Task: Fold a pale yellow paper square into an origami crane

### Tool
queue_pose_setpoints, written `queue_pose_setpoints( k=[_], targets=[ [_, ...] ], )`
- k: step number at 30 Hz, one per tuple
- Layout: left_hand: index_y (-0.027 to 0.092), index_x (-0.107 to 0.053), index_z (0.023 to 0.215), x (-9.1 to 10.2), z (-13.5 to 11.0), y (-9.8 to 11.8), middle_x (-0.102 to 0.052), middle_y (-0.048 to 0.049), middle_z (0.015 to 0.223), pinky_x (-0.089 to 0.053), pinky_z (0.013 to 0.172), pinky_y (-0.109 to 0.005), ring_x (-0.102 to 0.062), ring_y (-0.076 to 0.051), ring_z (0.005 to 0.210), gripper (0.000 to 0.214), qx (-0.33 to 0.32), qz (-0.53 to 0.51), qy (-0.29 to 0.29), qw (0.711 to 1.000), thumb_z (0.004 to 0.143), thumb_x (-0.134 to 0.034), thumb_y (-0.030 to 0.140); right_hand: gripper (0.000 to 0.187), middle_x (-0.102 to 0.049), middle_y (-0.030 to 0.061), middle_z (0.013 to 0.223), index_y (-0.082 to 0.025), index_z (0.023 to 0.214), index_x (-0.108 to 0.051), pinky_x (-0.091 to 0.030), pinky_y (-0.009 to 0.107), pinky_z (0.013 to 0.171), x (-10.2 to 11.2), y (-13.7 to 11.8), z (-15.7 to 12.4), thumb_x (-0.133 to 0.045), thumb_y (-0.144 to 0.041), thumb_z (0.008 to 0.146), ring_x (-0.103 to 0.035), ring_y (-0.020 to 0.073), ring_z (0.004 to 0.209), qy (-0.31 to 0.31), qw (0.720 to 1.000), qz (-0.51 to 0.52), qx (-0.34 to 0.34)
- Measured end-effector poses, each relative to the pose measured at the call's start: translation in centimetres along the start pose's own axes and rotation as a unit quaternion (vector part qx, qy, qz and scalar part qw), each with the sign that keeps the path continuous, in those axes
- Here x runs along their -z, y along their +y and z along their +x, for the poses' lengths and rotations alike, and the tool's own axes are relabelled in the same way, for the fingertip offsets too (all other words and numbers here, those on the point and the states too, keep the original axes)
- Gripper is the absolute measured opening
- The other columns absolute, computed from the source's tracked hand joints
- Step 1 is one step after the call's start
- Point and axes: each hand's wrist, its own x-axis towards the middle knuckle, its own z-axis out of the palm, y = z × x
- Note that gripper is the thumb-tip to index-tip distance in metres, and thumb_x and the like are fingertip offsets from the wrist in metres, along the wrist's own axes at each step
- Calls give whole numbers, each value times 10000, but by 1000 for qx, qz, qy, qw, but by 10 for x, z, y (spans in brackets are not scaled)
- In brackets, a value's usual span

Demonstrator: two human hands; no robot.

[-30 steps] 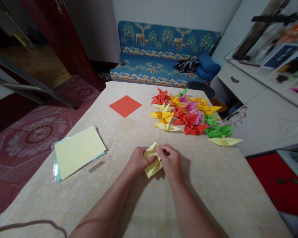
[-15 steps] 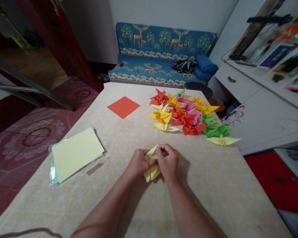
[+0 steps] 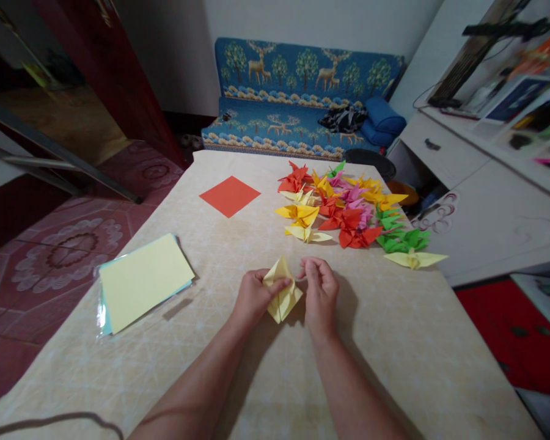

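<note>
My left hand (image 3: 251, 298) pinched the folded yellow paper (image 3: 280, 307) just over the table (image 3: 385, 330), while my right hand (image 3: 321, 293) hovered beside it, apart, loosely curled and partly spread

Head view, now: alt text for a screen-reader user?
A left hand pinches a partly folded pale yellow paper over a table; the right hand is curled just beside it, apparently apart. Farther back are colorful folded paper birds and a flat red sheet. A paper stack, yellow on top, lies to the left.
</note>
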Motion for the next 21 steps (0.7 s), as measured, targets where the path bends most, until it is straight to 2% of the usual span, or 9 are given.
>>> queue_pose_setpoints(
  k=[4,7,12,18,21],
  targets=[
    [100,-690,692,1,4,-2,-646,-30,601,-393,475,-214,-536,-117,499,297,-29,-41,101,994,604,-762,373,182,-593,22,761,-181,818,-597,-451,233,614,-1,4,-2,-558,-359,818,-558,146,678,-37,999,-19,15],
    [99,-679,668,3,4,0,-614,-4,573,-366,462,-199,-493,-91,485,267,-58,-56,141,987,614,-758,349,151,-601,33,767,-187,743,-619,-451,238,614,-2,4,-5,-572,-320,798,-560,154,692,-73,994,-64,51],
    [106,-678,676,1,1,4,-611,6,571,-374,476,-202,-488,-86,480,250,-69,-99,151,981,624,-749,340,196,-625,35,707,-182,753,-635,-446,242,596,-4,7,-7,-551,-351,805,-562,160,652,-101,990,-97,22],
    [118,-686,705,-3,-2,5,-652,-7,620,-414,521,-221,-535,-102,514,229,-67,-132,134,980,639,-746,329,364,-482,-15,555,-174,603,-556,-341,199,485,-2,11,-3,-480,-431,848,-446,119,545,-129,986,-104,-3],
    [115,-689,717,-3,-2,6,-667,-16,645,-421,541,-224,-549,-106,532,223,-66,-138,134,979,644,-749,317,365,-467,-23,546,-170,585,-544,-333,197,485,-2,9,-3,-509,-438,831,-434,112,537,-144,986,-77,-22]
  ],
)
